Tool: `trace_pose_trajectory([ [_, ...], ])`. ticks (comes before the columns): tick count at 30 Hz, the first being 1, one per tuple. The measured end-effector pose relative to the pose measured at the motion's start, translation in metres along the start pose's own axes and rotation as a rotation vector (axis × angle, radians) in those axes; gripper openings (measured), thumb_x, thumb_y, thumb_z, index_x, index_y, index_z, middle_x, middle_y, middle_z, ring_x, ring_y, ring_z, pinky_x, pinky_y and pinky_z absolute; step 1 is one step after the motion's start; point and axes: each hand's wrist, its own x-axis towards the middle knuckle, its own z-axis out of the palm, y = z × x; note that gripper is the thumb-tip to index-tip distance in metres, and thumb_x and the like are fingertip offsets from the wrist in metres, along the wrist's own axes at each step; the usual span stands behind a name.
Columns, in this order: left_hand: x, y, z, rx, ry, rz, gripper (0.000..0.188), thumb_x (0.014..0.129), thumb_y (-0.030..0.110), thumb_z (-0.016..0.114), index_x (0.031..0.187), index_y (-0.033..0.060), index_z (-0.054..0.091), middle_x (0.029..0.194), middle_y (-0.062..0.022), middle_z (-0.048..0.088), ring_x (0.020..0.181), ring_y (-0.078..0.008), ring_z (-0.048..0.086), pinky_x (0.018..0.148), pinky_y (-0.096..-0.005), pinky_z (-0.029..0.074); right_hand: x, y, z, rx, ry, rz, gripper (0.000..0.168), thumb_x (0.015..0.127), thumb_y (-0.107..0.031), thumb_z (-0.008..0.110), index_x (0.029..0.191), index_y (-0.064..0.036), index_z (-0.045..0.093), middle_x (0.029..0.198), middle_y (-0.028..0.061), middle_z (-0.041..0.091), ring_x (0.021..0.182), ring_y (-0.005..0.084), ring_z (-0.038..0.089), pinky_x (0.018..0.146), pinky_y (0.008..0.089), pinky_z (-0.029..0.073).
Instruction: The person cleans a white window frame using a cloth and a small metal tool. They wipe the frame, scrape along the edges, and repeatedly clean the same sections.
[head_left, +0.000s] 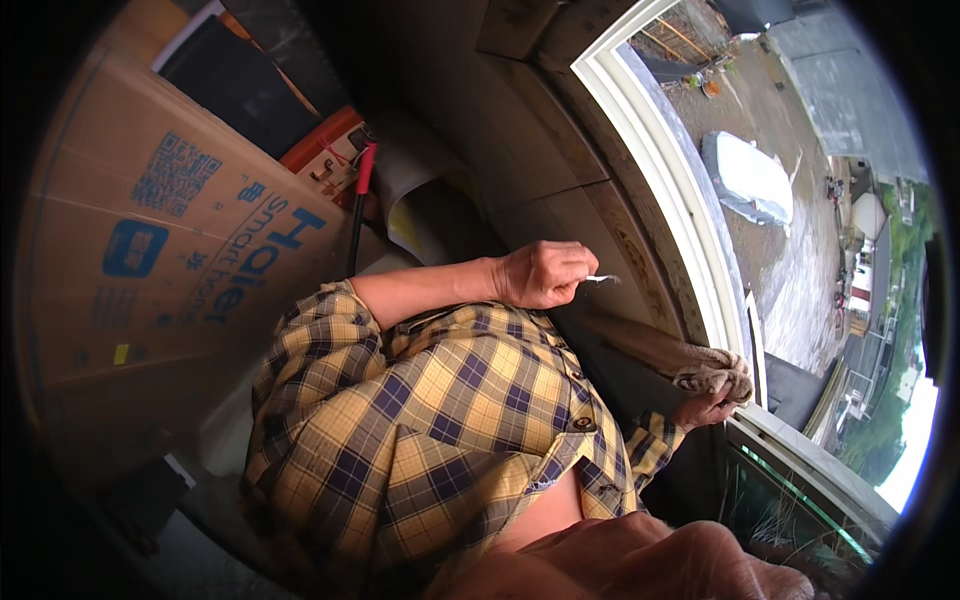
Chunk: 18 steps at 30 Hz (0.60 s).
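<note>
My left hand (546, 274) is raised in front of my plaid shirt, its fingers pinching a thin white stick (598, 278) that looks like a cigarette with a grey end. Off at the window side, my right hand (706, 409) grips a bunched, dirty beige cloth (712, 373). That cloth lies against the white window frame (660, 165), near its corner. Part of the right hand is hidden behind the cloth.
A large Haier cardboard box (187, 225) stands on one side. Close to it are a red-handled tool (365, 169), an orange-and-white case (330, 154) and a curved grey sheet (409, 199). Beyond the window, a white covered vehicle (750, 176) stands in a yard.
</note>
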Motion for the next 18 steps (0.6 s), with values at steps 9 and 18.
trace_pose_trajectory([
  [9,0.054,-0.032,-0.024,0.011,0.426,-0.225,0.022,0.081,-0.009,0.051,0.091,0.0029,0.066,0.078,-0.0035,0.06,0.064,-0.0068,0.053,0.056,-0.0236,0.043,0.004,0.007,-0.004,-0.078,0.01,-0.045,0.04,0.095,-0.018,0.061,0.121,0.012,0.059,0.115,0.0187,0.066,0.101,0.0229,0.064,0.084,0.0351,0.054],
  [18,0.09,-0.022,-0.004,0.008,0.578,-0.416,0.009,0.087,0.003,0.073,0.094,0.0019,0.067,0.087,-0.0031,0.063,0.066,-0.0072,0.06,0.058,-0.0231,0.05,0.004,0.019,-0.008,0.109,-0.023,-0.018,0.039,0.095,-0.017,0.059,0.121,0.012,0.059,0.119,0.0188,0.064,0.102,0.0239,0.064,0.092,0.0356,0.053],
])
